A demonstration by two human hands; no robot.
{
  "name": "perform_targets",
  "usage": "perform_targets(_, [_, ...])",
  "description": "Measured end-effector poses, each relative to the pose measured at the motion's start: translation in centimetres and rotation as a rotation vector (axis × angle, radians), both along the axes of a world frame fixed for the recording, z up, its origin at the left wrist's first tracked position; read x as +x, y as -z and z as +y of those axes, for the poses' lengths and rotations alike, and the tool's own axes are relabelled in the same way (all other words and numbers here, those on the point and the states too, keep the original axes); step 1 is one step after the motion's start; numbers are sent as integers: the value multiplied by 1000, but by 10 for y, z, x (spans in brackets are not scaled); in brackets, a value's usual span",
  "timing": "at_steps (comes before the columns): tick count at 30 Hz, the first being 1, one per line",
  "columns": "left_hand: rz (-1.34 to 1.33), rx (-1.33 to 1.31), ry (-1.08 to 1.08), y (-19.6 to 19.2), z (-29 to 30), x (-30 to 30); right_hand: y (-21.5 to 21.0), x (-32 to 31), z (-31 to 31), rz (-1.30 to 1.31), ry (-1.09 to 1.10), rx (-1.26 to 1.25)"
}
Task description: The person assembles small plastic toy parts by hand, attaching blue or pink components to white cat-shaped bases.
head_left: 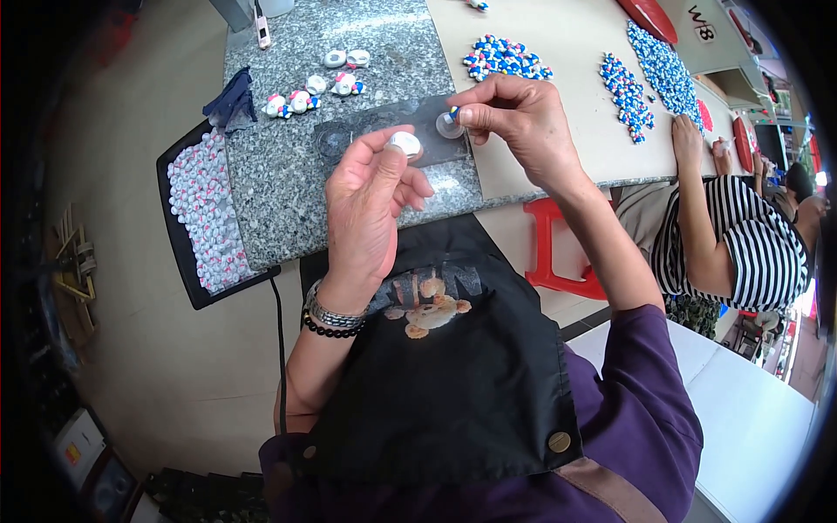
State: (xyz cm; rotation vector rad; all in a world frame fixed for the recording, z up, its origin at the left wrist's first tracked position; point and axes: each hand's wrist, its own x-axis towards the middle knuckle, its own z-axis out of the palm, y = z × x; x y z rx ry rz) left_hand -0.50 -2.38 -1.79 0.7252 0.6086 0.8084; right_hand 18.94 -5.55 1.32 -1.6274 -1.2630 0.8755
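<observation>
Left hand (370, 196) closed on small white cap (404, 143); right hand (514, 113) pinched on blue-white piece (453, 113) above clear blister tray (384, 132), laid on granite tabletop (288, 187); black tray (179, 235) hung off edge

A black tray of white beads (202, 209) hangs off the counter's left edge — a red plastic stool (549, 248) stands below its front edge.

At frame centre, the left hand (370, 205) pinched a white cap (404, 142) while the right hand (519, 118) held a small blue piece (453, 113) against a clear disc (450, 128) above the granite counter (279, 192). A black tray (179, 235) of white pieces sat at left.
</observation>
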Motion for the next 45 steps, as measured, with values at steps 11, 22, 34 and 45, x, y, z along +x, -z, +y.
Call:
perform_targets(11, [39,174,10,2,0,14,-5,-21,-12,166,39,175])
perform_targets(22, [201,441,30,-1,10,4,0,-26,-8,93,-82,220])
perform_targets(34, [1138,1489,-392,-3,108,6,12,62,8,-405,169,253])
perform_targets(45, [1127,1330,-361,23,128,10,31,31,0,-714,-23,141])
